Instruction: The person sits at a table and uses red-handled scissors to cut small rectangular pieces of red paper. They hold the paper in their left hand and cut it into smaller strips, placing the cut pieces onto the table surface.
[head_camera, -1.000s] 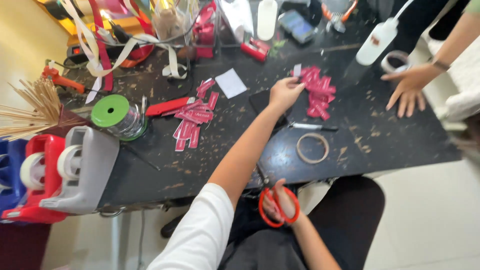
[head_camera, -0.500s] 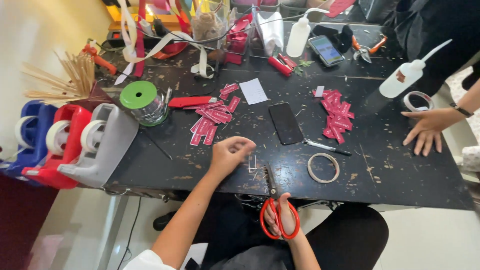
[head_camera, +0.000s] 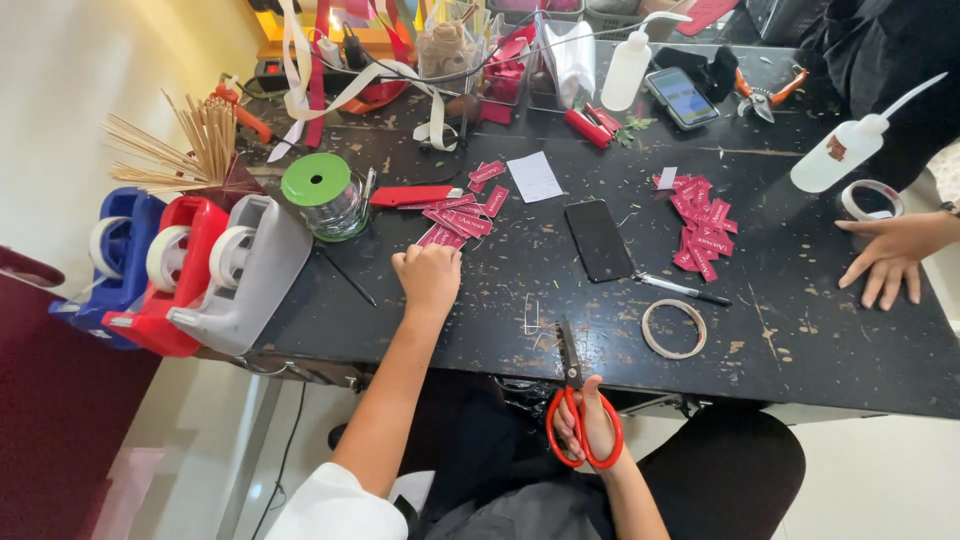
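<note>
My left hand (head_camera: 428, 277) rests on the black table (head_camera: 800, 330), fingers curled at the near edge of a pile of small red paper tags (head_camera: 462, 212). My right hand (head_camera: 590, 420) holds red-handled scissors (head_camera: 575, 400) at the table's front edge, blades pointing away from me. A second pile of red tags (head_camera: 700, 225) lies to the right, past a black phone (head_camera: 597, 240). A pen (head_camera: 680, 290) and a ring of tape (head_camera: 673, 328) lie near the scissors.
Three tape dispensers, blue (head_camera: 115, 255), red (head_camera: 170, 285) and grey (head_camera: 245, 270), stand at the left edge by a bundle of sticks (head_camera: 180, 145) and a green-lidded jar (head_camera: 322, 195). Another person's hand (head_camera: 885, 255) rests at the right near a white squeeze bottle (head_camera: 845, 150).
My left hand drew back from the right tag pile across the table to the left pile. The scissors stayed in my right hand.
</note>
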